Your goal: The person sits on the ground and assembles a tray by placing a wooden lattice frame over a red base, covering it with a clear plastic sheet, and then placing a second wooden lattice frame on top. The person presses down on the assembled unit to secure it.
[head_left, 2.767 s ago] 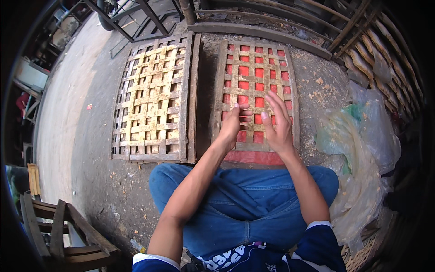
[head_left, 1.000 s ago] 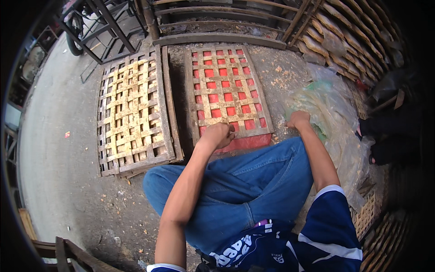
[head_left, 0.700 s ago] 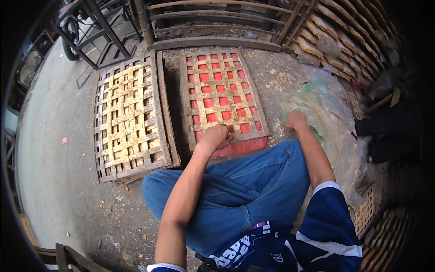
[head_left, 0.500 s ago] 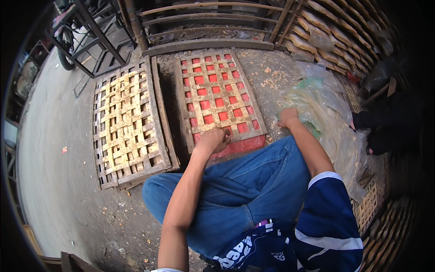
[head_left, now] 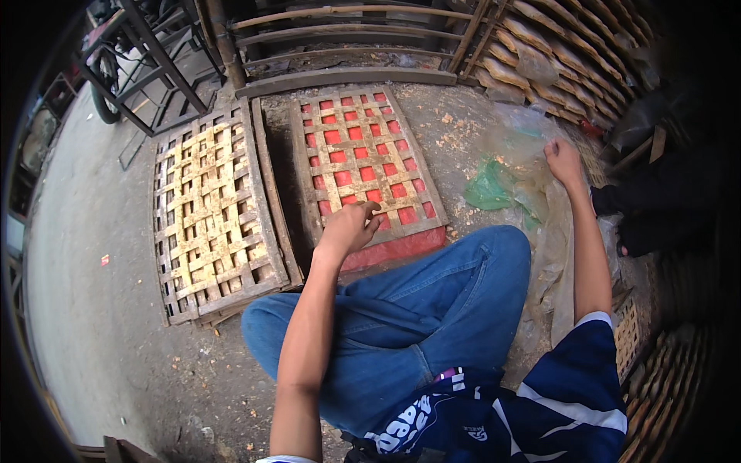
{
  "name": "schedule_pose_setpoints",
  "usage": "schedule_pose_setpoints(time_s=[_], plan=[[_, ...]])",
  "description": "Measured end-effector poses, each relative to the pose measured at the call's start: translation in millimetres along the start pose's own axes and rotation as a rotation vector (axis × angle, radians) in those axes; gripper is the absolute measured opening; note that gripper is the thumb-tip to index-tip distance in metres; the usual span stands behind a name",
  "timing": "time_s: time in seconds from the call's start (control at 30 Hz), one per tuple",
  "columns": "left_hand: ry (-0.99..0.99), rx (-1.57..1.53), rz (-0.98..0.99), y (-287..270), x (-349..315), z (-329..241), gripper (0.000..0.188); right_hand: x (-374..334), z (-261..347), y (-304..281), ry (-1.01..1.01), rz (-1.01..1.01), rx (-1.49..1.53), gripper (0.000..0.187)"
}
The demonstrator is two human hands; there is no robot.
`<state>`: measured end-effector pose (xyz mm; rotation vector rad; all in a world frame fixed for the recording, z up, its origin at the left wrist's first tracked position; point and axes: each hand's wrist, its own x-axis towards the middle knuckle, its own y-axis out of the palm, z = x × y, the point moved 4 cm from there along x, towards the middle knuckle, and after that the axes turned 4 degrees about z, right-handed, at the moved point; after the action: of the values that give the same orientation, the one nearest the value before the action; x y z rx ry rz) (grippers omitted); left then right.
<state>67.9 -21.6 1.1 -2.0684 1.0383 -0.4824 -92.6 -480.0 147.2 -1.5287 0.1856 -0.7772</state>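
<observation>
- While the left hand sits loosely curled over the lattice tray, the right hand is bunched tight
- Plastic sheets lie right of the tray; whether they're gripped, can't tell

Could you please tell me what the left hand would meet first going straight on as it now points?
Probably the woven rack with red showing through; the left hand may already touch it, though depth is unclear.
</observation>
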Motion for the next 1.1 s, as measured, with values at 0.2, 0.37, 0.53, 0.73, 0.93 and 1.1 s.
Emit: schedule_pose_setpoints(time_s=[0.2, 0.37, 0.53, 0.73, 0.93, 1.1], plan=[[-0.03, 0.027, -0.018, -3.6, -1.8, 9.5, 0.032, 83.4, -64.1, -148.5, 0.204, -0.242, 0.0, 0.034], [-0.015, -0.017, 0.001, 5.3, 5.0, 3.6, 0.03, 112.7, -147.8, -254.0, 0.348, -0.573, -0.124, 0.044], [-0.014, -0.019, -0.029, 1.8, 3.6, 7.8, 0.037, 93.5, -163.3, -321.4, 0.508, -0.859, 0.438, 0.048], [-0.018, -0.053, -0.018, 5.0, 5.6, 8.9, 0.041, 77.8, -186.0, -379.3, 0.287, -1.004, 0.871, 0.052], [0.021, 0.015, -0.036, 7.1, 1.2, 6.3, 0.039, 19.5, -289.1, -337.7, 0.474, -0.795, 1.038, 0.05], [-0.002, 0.06, 0.006, 6.3, 4.0, 4.1, 0.041, -139.8, -421.5, -179.1, 1.034, -0.568, 0.854, 0.038]])
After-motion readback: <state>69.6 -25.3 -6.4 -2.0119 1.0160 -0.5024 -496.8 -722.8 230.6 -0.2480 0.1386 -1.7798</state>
